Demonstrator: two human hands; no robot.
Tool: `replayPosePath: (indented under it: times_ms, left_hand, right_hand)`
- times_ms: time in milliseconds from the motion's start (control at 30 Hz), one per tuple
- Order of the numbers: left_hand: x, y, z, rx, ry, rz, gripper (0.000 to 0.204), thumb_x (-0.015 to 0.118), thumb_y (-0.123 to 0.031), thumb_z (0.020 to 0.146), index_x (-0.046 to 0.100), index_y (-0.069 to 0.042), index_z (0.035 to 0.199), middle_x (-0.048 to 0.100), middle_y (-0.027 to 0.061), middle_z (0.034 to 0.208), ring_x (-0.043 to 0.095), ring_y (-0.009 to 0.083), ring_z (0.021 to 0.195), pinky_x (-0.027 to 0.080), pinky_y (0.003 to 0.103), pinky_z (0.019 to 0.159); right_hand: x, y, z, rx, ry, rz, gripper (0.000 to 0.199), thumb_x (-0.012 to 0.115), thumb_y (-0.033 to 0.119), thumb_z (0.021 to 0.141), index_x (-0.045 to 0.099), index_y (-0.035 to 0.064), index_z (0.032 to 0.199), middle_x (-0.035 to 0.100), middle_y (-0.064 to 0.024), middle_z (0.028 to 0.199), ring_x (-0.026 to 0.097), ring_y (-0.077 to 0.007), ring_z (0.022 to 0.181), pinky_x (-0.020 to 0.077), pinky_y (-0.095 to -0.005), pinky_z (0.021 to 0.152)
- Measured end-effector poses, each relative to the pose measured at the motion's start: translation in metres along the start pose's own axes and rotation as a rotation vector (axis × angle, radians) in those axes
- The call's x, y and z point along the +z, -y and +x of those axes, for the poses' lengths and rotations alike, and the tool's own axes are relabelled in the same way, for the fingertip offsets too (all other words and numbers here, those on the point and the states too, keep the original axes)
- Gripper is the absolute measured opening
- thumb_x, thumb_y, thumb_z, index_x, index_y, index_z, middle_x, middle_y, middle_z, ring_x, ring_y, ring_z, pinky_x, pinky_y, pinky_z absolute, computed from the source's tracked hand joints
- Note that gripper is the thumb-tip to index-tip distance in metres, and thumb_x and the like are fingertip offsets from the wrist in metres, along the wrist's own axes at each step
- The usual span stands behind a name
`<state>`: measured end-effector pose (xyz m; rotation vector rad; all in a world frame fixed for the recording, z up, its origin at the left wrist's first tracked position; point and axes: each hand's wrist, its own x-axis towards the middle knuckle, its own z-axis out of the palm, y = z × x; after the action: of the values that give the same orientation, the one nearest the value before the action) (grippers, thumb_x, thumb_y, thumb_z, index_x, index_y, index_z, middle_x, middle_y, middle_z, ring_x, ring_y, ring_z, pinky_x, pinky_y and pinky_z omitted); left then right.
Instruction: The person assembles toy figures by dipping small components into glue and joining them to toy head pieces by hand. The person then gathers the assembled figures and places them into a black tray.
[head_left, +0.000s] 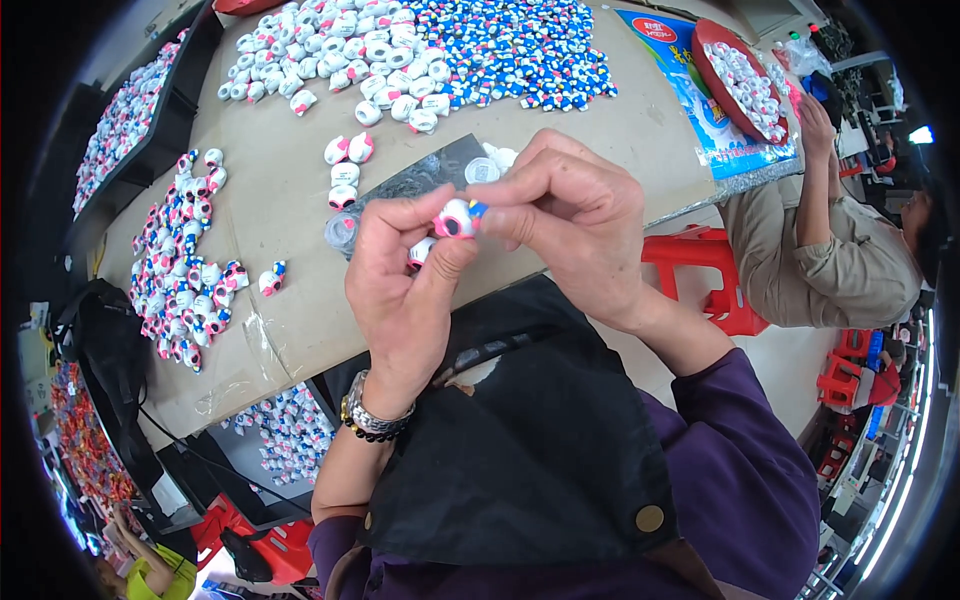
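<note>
Between the thumb and index finger of my left hand (405,270) is a small white and pink toy head (455,218) with a dark round opening. A second white piece (421,252) is tucked lower in the same hand. My right hand (575,215) pinches a small blue and yellow piece (477,211) against the side of the toy head. Its other fingers are curled. Beneath both hands lies a dark mat (400,185) with a clear round lid (482,170) and a second clear round thing (341,230). Loose white and pink heads (344,173) stand beside the mat.
White heads (330,45) and blue pieces (520,50) lie heaped at the far side. Joined toys (180,270) are piled on the left of the table (270,290). A red tray (712,75) of white pieces and a seated person (850,240) are at right, near a red stool (690,262).
</note>
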<state>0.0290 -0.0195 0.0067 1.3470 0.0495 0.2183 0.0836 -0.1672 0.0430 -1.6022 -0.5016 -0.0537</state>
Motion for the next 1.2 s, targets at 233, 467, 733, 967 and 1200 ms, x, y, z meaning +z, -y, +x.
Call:
replayPosePath:
  times_ms: [233, 467, 733, 967, 1200]
  left_hand:
    - [-0.009, -0.006, -0.004, 0.486, 0.035, 0.475, 0.027, 0.074, -0.007, 0.081, 0.062, 0.003, 0.103, 0.066, 0.0114, 0.089, 0.061, 0.0149, 0.073, 0.048, 0.025, 0.067]
    - [-0.038, -0.009, -0.015, 0.352, -0.156, 0.704, 0.026, 0.069, -0.001, 0.083, 0.062, -0.001, 0.108, 0.064, 0.0087, 0.093, 0.063, 0.0161, 0.081, 0.05, 0.028, 0.074]
    - [-0.155, -0.043, 0.02, 0.315, -0.529, 1.116, 0.025, 0.068, -0.012, 0.086, 0.064, 0.001, 0.107, 0.067, 0.0072, 0.096, 0.062, 0.0171, 0.081, 0.047, 0.027, 0.074]
    - [-0.173, -0.04, 0.031, 0.345, -0.616, 1.36, 0.024, 0.072, -0.012, 0.083, 0.068, -0.001, 0.104, 0.069, 0.0071, 0.099, 0.061, 0.0156, 0.083, 0.043, 0.027, 0.063]
    - [-0.109, -0.062, -0.001, -0.157, -0.255, -0.407, 0.033, 0.058, 0.003, 0.086, 0.054, 0.005, 0.119, 0.06, 0.0133, 0.107, 0.058, 0.0168, 0.079, 0.038, 0.017, 0.049]
  right_hand:
    - [0.001, -0.004, -0.01, -0.099, 0.167, -0.074, 0.015, 0.068, -0.01, 0.078, 0.069, -0.0041, 0.092, 0.058, -0.0066, 0.086, 0.059, -0.0106, 0.07, 0.0493, -0.0217, 0.058]
    - [0.013, -0.001, 0.011, -0.146, 0.161, 0.01, 0.017, 0.07, -0.004, 0.075, 0.069, 0.0015, 0.092, 0.06, -0.0073, 0.086, 0.059, -0.0134, 0.07, 0.0468, -0.0246, 0.062]
    - [-0.036, -0.078, 0.084, -0.285, 0.127, -0.908, 0.017, 0.069, 0.01, 0.076, 0.068, 0.0058, 0.093, 0.059, -0.0087, 0.086, 0.061, -0.0242, 0.08, 0.0487, -0.0368, 0.067]
    - [-0.029, -0.085, 0.082, -0.303, 0.157, -1.026, 0.017, 0.072, 0.011, 0.075, 0.062, 0.0045, 0.086, 0.056, -0.0099, 0.089, 0.06, -0.0304, 0.085, 0.0482, -0.0414, 0.07]
    - [-0.043, -0.052, 0.074, -0.117, 0.161, -0.64, 0.013, 0.068, 0.009, 0.086, 0.059, 0.0009, 0.092, 0.063, -0.0059, 0.079, 0.058, -0.0119, 0.064, 0.0468, -0.0246, 0.056]
